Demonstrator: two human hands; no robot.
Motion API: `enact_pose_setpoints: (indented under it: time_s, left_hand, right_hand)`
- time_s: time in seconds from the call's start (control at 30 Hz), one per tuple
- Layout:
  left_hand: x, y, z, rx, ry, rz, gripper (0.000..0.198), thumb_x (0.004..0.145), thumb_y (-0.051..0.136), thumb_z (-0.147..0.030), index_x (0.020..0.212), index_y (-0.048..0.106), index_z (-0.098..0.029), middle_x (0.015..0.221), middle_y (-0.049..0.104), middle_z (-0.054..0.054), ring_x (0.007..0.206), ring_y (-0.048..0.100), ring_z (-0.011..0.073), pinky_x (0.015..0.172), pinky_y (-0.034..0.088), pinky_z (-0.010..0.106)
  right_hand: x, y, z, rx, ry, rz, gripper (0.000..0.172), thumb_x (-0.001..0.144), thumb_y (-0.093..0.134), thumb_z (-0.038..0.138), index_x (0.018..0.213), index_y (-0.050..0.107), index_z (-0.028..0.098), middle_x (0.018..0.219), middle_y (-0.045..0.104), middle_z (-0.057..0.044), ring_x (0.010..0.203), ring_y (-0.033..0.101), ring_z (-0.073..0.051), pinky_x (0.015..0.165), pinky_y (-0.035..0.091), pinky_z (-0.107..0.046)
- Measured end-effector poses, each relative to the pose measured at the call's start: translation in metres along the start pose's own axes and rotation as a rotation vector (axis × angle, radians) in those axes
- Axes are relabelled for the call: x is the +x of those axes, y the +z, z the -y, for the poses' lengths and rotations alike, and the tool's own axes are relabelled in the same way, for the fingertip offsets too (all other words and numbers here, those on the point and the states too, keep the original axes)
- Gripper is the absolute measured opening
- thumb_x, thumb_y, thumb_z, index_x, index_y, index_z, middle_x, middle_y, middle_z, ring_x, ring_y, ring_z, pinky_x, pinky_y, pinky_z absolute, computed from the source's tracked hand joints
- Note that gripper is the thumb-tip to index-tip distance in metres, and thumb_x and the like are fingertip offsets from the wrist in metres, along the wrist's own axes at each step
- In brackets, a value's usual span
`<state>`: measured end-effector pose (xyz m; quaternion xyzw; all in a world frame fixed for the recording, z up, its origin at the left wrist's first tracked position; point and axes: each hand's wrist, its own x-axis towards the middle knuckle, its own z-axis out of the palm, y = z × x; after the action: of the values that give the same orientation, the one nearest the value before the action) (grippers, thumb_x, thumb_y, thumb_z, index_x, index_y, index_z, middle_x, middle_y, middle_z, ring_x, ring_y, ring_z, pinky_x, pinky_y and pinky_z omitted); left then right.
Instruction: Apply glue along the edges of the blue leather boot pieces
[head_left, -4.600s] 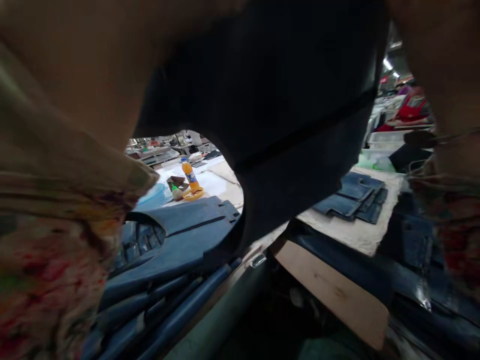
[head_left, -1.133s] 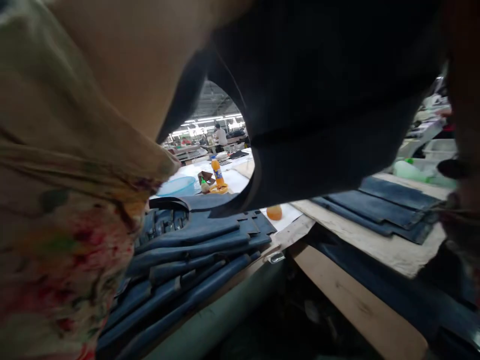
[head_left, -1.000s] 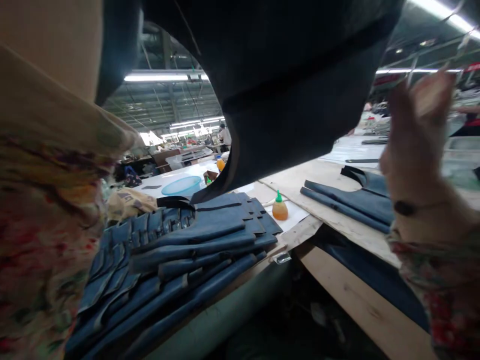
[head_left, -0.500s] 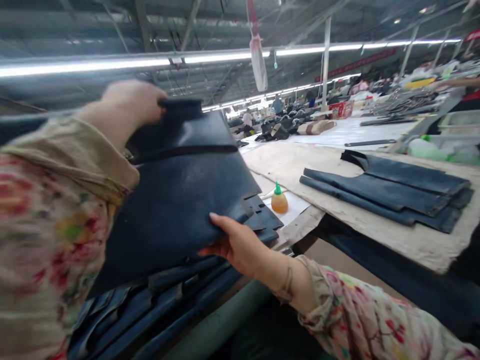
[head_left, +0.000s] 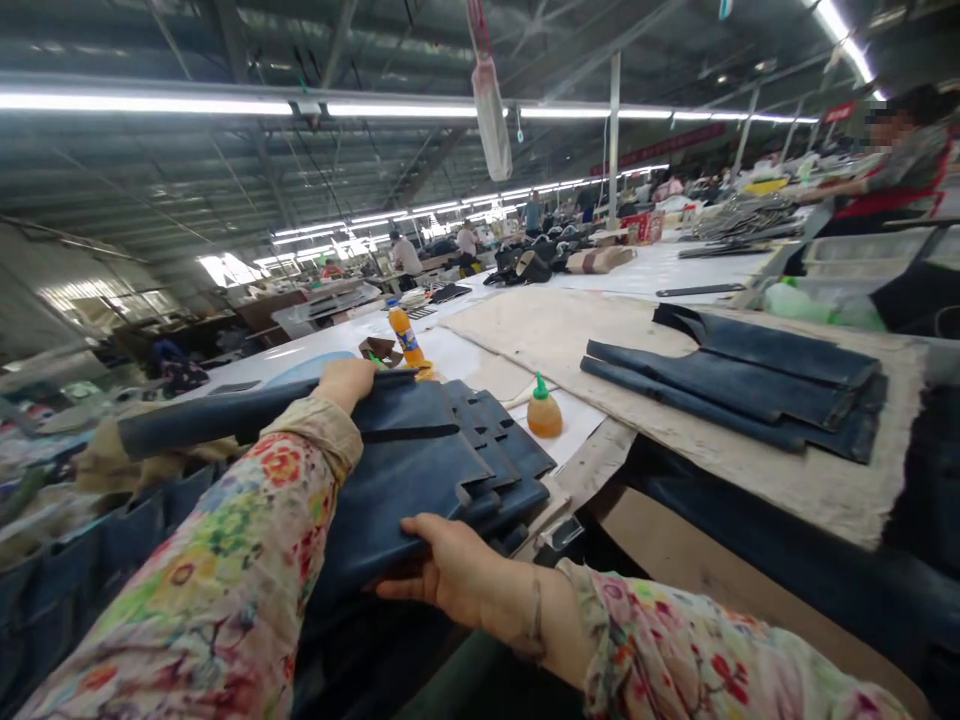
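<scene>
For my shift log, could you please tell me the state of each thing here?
Top piece: flat on the pile, held at both ends.
Left grip: shut on its far edge.
Right grip: shut on its near edge.
Glue bottle: upright, capped.
Far pile: flat, untouched.
</scene>
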<state>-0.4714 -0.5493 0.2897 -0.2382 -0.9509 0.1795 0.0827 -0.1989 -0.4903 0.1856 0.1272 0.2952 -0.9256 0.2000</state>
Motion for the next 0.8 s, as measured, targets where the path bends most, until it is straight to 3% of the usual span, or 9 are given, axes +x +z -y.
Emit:
enact_pose_setpoints:
  time_s: [0.2,0.3,0.37,0.43,0.5,0.57,0.63,0.73,0.8]
  left_hand:
    - [-0.010,0.048,-0.005,0.017,0.001,0.083,0.037,0.081,0.042,-0.018,0.110,0.065,-0.015,0.113,0.064,0.018,0.103,0.060,0.0301,0.084,0.046,0.039]
    - [-0.025,0.066,-0.008,0.030,0.056,0.017,0.050,0.082,0.036,-0.014,0.130,0.050,-0.018,0.130,0.053,0.018,0.117,0.050,0.0327,0.092,0.040,0.047]
    - [-0.029,0.076,-0.009,0.027,0.114,-0.032,0.054,0.085,0.030,-0.013,0.138,0.040,-0.022,0.142,0.041,0.014,0.126,0.042,0.0307,0.096,0.037,0.047]
    - [-0.024,0.086,-0.008,0.007,0.172,-0.007,0.053,0.084,0.031,-0.012,0.134,0.046,-0.024,0.140,0.044,0.011,0.124,0.045,0.0263,0.095,0.040,0.039]
    - [-0.012,0.095,-0.005,-0.020,0.197,0.083,0.055,0.078,0.036,-0.007,0.128,0.053,-0.020,0.134,0.051,0.012,0.113,0.055,0.0217,0.091,0.043,0.030]
    - [0.001,0.100,0.001,-0.037,0.211,0.153,0.056,0.069,0.044,-0.005,0.122,0.059,-0.018,0.128,0.057,0.011,0.107,0.060,0.0191,0.090,0.044,0.023]
    - [0.012,0.102,0.012,-0.058,0.230,0.198,0.055,0.064,0.050,-0.008,0.115,0.064,-0.020,0.122,0.062,0.006,0.107,0.061,0.0174,0.091,0.043,0.020]
    - [0.020,0.100,0.033,-0.109,0.244,0.251,0.046,0.062,0.053,-0.021,0.104,0.068,-0.028,0.111,0.067,-0.002,0.104,0.062,0.0164,0.090,0.043,0.020]
    - [0.023,0.095,0.047,-0.143,0.243,0.263,0.039,0.061,0.050,-0.033,0.095,0.070,-0.032,0.103,0.070,-0.005,0.099,0.064,0.0176,0.087,0.045,0.022]
  right_hand:
    - [0.015,-0.012,-0.001,-0.112,0.218,0.091,0.050,0.096,0.010,0.024,0.100,0.053,-0.001,0.063,0.064,-0.011,0.051,0.066,-0.014,0.050,0.052,-0.020]
    - [0.023,-0.026,-0.009,-0.259,0.393,0.298,0.063,0.096,0.010,0.042,0.085,0.059,0.003,0.063,0.064,-0.012,0.056,0.067,-0.016,0.054,0.054,-0.024]
    - [0.018,-0.038,-0.007,-0.408,0.436,0.455,0.059,0.092,0.025,0.054,0.081,0.061,0.008,0.065,0.065,-0.010,0.059,0.066,-0.016,0.057,0.054,-0.025]
    - [-0.001,-0.052,0.010,-0.605,0.322,0.546,0.047,0.087,0.042,0.054,0.085,0.063,0.012,0.069,0.066,-0.005,0.063,0.065,-0.013,0.061,0.053,-0.023]
    - [-0.034,-0.071,0.045,-0.890,0.059,0.495,0.035,0.085,0.050,0.045,0.095,0.064,0.015,0.078,0.067,-0.002,0.069,0.064,-0.011,0.068,0.051,-0.022]
    - [-0.075,-0.099,0.094,-1.334,-0.299,0.156,0.034,0.085,0.052,0.042,0.101,0.065,0.015,0.089,0.068,-0.005,0.080,0.064,-0.014,0.077,0.048,-0.024]
    - [-0.117,-0.138,0.147,-1.787,-0.516,-0.359,0.032,0.088,0.047,0.035,0.104,0.066,0.015,0.105,0.067,-0.009,0.098,0.060,-0.019,0.088,0.043,-0.028]
    - [-0.167,-0.204,0.209,-2.123,-0.291,-1.115,0.035,0.091,0.043,0.028,0.118,0.059,0.014,0.120,0.060,-0.013,0.113,0.054,-0.021,0.093,0.040,-0.028]
    - [-0.185,-0.241,0.231,-2.126,-0.164,-1.275,0.037,0.087,0.050,0.025,0.118,0.057,0.006,0.120,0.058,-0.022,0.115,0.052,-0.029,0.093,0.040,-0.036]
